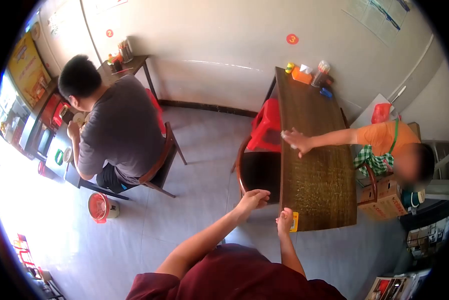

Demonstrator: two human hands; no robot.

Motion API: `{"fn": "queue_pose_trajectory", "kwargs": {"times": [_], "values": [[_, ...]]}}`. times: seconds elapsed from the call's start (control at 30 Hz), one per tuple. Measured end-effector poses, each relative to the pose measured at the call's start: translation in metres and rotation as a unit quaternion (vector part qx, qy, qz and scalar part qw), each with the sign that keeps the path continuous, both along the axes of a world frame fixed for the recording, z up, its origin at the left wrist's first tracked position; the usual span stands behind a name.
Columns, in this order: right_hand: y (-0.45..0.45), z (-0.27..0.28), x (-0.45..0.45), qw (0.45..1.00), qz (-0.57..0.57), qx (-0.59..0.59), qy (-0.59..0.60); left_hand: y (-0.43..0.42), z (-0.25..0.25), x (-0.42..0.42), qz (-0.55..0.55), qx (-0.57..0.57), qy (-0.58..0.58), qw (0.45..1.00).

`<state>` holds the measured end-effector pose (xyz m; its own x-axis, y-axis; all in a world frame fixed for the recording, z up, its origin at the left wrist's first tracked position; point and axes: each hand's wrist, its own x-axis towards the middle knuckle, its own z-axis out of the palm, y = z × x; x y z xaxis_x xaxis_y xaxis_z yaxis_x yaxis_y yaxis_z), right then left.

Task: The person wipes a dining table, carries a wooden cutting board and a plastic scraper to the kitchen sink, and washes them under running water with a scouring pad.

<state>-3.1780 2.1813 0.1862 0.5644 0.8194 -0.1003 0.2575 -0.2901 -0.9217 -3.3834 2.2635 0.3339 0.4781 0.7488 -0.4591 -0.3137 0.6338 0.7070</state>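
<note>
My left hand [254,199] is in front of the dark chair [259,172], left of the table edge. Its fingers are curled together, and nothing shows in them. At the near left corner of the wooden table [318,165], my right hand [285,220] is loosely closed, with nothing visible in its grasp. Right beside it lies a yellow card or sticker [295,222] at the table's corner; I cannot tell whether the hand touches it. Across the tabletop reaches the open hand [298,142] of another person in an orange top.
An orange tissue box [302,75] and a toothpick-like jar [322,70] stand at the table's far end. A red stool [267,127] is tucked at its left side. Further left, a seated person [127,120] eats at another table, near a bin [103,207]. A cardboard box [386,200] is at right.
</note>
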Motion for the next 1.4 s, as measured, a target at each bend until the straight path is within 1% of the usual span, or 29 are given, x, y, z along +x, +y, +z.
{"fn": "queue_pose_trajectory", "kwargs": {"times": [0.07,0.17,0.2,0.23,0.3,0.33,0.37,0.4,0.47,0.5,0.57,0.63,0.7,0.77,0.87,0.97,1.07,1.13,1.17,1.23,1.27,1.33,1.37,1.4], "values": [[-0.003,-0.011,0.01,0.999,-0.031,-0.02,0.005,0.01,0.001,0.011,-0.029,-0.008,0.017,0.999],[0.009,-0.022,0.022,0.998,-0.025,0.059,0.019,0.032,-0.01,0.026,-0.049,-0.001,0.002,0.999],[0.016,-0.023,0.028,0.998,-0.024,0.053,-0.019,0.041,-0.008,0.031,-0.046,-0.029,0.022,0.998],[0.026,-0.027,0.029,0.997,-0.045,0.063,0.004,0.052,-0.004,0.035,-0.058,-0.036,0.031,0.997],[0.043,-0.034,0.034,0.995,-0.064,0.076,-0.018,0.07,-0.001,0.036,-0.067,-0.053,0.056,0.995],[0.05,-0.035,0.037,0.994,-0.067,0.085,-0.019,0.081,-0.015,0.044,-0.06,-0.057,0.046,0.996],[0.059,-0.036,0.039,0.993,-0.063,0.094,-0.017,0.091,-0.01,0.048,-0.078,-0.034,0.072,0.994],[0.066,-0.03,0.037,0.993,-0.085,0.078,0.008,0.1,-0.011,0.051,-0.068,-0.032,0.067,0.995],[0.077,-0.033,0.046,0.993,-0.089,0.077,0.025,0.113,-0.014,0.057,-0.062,-0.035,0.048,0.996],[0.082,-0.026,0.05,0.992,-0.095,0.072,0.03,0.123,-0.014,0.061,-0.068,-0.032,0.034,0.997],[0.087,-0.036,0.062,0.987,-0.108,0.102,0.067,0.134,-0.014,0.066,-0.097,-0.028,0.018,0.995],[0.092,-0.041,0.072,0.984,-0.146,0.068,0.082,0.145,-0.008,0.071,-0.093,-0.044,0.031,0.994],[0.099,-0.024,0.07,0.983,-0.156,0.059,0.081,0.163,-0.02,0.074,-0.107,-0.051,0.018,0.993],[0.105,-0.039,0.076,0.98,-0.183,0.051,0.064,0.183,-0.024,0.074,-0.115,-0.064,0.029,0.991],[0.13,-0.03,0.064,0.975,-0.216,0.028,0.05,0.216,-0.031,0.068,-0.122,-0.07,0.021,0.99],[0.165,-0.031,0.052,0.98,-0.19,0.004,0.06,0.256,-0.037,0.055,-0.126,-0.081,0.025,0.988],[0.223,-0.001,0.017,0.977,-0.207,-0.008,0.054,0.3,-0.058,0.042,-0.136,-0.097,0.008,0.986],[0.271,0.011,-0.004,0.974,-0.212,-0.051,0.055,0.342,-0.06,0.033,-0.151,-0.117,0.006,0.982],[0.285,0.019,-0.012,0.972,-0.213,-0.082,0.051,0.361,-0.062,0.028,-0.151,-0.1,0.011,0.983],[0.311,0.033,-0.034,0.98,-0.177,0.01,0.088,0.397,-0.06,0.022,-0.159,-0.074,0.018,0.984],[0.324,0.046,-0.045,0.98,-0.175,0.007,0.095,0.415,-0.052,0.016,-0.158,-0.073,0.015,0.985],[0.333,0.051,-0.05,0.984,-0.176,0.001,0.039,0.447,-0.036,0.014,-0.16,-0.058,0.038,0.985],[0.335,0.051,-0.052,0.982,-0.188,0.0,0.01,0.461,-0.032,0.014,-0.158,-0.04,0.014,0.987],[0.334,0.049,-0.054,0.978,-0.206,0.008,0.004,0.47,-0.029,0.016,-0.146,-0.048,-0.013,0.988]]}}
